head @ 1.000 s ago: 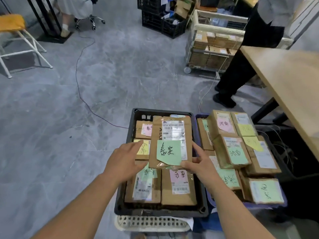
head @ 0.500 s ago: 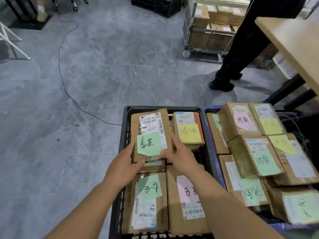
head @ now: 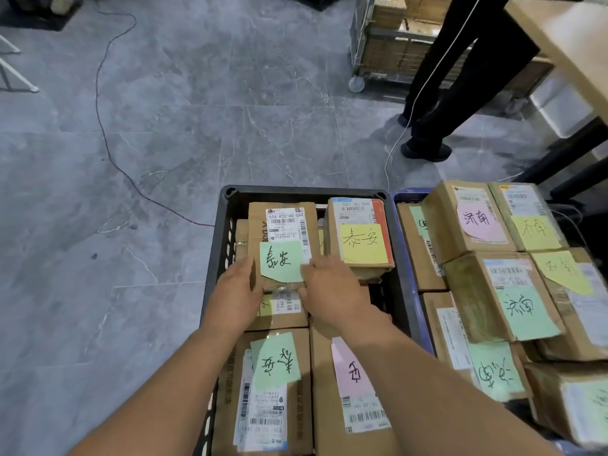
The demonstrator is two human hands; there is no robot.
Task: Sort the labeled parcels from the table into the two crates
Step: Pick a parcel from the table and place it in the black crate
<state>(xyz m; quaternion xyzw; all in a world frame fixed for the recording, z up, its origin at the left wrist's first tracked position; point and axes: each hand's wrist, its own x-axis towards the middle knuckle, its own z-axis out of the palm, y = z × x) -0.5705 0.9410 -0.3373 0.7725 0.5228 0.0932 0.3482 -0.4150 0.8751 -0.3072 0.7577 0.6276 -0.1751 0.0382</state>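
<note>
Item: green-noted parcel (head: 257, 225), brown cardboard, held over the far left part of the black crate (head: 306, 191), resting on or just above other parcels there; contact cannot be told.

Hands: both forearms reach forward from the bottom edge.
- The left hand (head: 237, 291) grips the parcel's near left edge, fingers laid along its side.
- The right hand (head: 332, 287) grips the near right corner, fingers curled onto the top face at the green note's edge.

Surroundings:
- Grey marbled tile floor (head: 164, 126) with a thin red cable (head: 108, 143) trailing to the crate.
- A blue crate (head: 408, 194) touches the black crate's right side, piled above its rim with parcels bearing pink, yellow and green notes.
- A pale wooden counter (head: 566, 37) stands at far right.
- A standing person's dark trouser legs (head: 454, 77) are beside a wheeled cart (head: 378, 44) of cartons.

Orientation: the parcel lies flat, long axis running away from the wearer. The printed shipping label is at the far end and the green note at the near end, its writing upright to the wearer. A yellow-noted parcel (head: 360, 240) lies just beside it on the right, parallel.
</note>
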